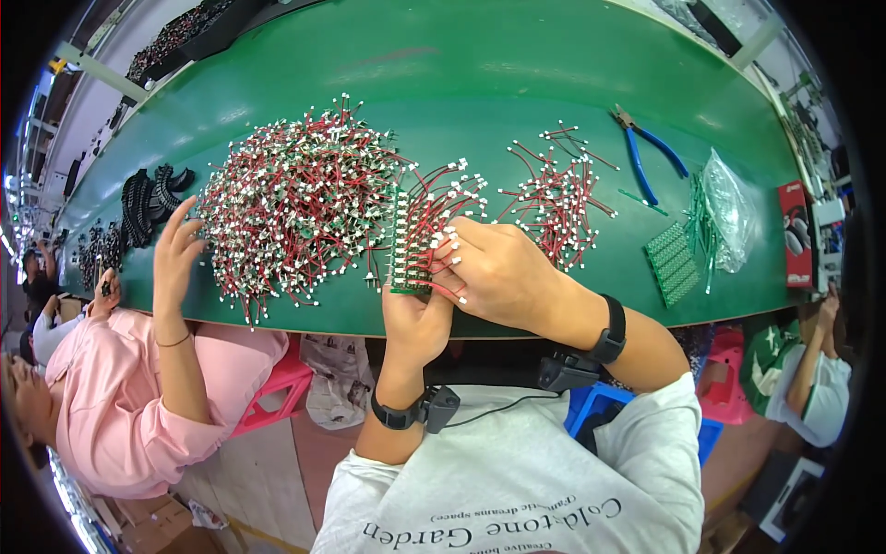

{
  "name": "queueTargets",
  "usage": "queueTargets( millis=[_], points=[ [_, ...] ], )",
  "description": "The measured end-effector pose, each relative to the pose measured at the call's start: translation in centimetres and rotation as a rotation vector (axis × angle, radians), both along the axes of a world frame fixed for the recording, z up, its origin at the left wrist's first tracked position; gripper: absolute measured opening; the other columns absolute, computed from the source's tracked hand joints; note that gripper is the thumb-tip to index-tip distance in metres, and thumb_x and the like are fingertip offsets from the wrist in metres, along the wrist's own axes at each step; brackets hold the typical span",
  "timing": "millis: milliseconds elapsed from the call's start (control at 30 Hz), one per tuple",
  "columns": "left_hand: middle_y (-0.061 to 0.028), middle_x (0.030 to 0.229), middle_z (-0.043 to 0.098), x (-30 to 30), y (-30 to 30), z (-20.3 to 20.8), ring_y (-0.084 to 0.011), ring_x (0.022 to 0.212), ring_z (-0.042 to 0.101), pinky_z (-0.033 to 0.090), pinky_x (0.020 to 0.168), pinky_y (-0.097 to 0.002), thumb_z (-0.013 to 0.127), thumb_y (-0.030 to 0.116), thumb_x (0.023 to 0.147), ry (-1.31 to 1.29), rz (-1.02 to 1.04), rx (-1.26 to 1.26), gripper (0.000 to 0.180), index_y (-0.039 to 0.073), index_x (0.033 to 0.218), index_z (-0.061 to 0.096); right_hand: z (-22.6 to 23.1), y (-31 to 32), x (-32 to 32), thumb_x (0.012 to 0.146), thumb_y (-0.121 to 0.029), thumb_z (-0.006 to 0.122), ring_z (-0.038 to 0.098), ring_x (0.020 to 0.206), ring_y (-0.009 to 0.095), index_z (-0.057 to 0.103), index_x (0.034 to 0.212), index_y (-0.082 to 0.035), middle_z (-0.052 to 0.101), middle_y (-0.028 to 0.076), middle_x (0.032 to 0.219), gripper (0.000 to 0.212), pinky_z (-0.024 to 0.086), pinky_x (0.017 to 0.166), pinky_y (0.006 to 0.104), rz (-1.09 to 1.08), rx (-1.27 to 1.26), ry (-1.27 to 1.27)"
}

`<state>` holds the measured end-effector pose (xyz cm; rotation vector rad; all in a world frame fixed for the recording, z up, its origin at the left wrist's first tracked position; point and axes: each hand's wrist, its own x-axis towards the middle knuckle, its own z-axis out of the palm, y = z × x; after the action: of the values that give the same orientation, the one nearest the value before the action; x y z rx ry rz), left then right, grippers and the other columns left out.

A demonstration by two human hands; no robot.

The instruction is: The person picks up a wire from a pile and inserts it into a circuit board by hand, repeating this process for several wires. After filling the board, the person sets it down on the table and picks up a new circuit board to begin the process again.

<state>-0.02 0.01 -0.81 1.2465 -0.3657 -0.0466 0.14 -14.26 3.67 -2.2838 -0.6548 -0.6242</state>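
My left hand grips the lower end of a green circuit board panel, held upright just above the table's near edge. A row of red wires with white connectors fans out from the panel's right side. Against those wires, my right hand is closed, its thumb and fingers pinched near the panel's lower part. Some wire ends poke out around the fingertips. Whether one single wire is pinched there is hidden. Directly left of the panel lies a big heap of small boards with red wires.
A smaller pile of red wires lies right of my hands. Beyond are blue-handled pliers, a green board panel, green strips beside a clear plastic bag, and a red box. A co-worker in pink sits at left, near black coils.
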Motion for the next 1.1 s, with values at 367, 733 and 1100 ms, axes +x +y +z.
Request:
queueTargets(
  millis=[367, 733, 1100],
  points=[
    [-0.0103, 0.114, 0.063, 0.2, 0.2, -0.6, -0.0132, 0.101, 0.059, 0.047, 0.087, -0.0275, 0.055, -0.006, 0.091, 0.004, 0.008, 0.054, 0.034, -0.006, 0.125, 0.056, -0.3, 0.1, -0.1, 0.07, -0.007, 0.067, 0.063, 0.067, 0.028, 0.056, 0.087, 0.001, 0.055, 0.012, 0.077, 0.022, 0.054, 0.058, 0.0375, -0.067, -0.077, -0.015],
    [-0.016, 0.122, 0.06, 1.1, 0.5, 0.3, -0.0257, 0.109, 0.063, 0.05, 0.101, -0.0454, 0.053, -0.015, 0.083, 0.227, 0.175, -0.395, 0.051, -0.004, 0.132, 0.047, 2.2, -5.3, 2.0, 0.078, -0.001, 0.07, 0.062, 0.072, 0.027, 0.067, 0.09, -0.002, 0.063, 0.011, 0.081, 0.012, 0.05, 0.064, 0.0347, -0.055, 0.139, 0.053],
    [-0.0162, 0.12, 0.06, 1.2, 0.3, 0.8, -0.0264, 0.107, 0.063, 0.052, 0.1, -0.0465, 0.052, -0.014, 0.081, 0.245, 0.157, -0.391, 0.052, -0.005, 0.131, 0.046, 0.4, -5.0, 1.6, 0.076, -0.006, 0.072, 0.059, 0.093, 0.029, 0.067, 0.082, -0.008, 0.057, 0.008, 0.092, 0.008, 0.049, 0.079, 0.04, 0.057, -0.241, 0.494]
  ],
)
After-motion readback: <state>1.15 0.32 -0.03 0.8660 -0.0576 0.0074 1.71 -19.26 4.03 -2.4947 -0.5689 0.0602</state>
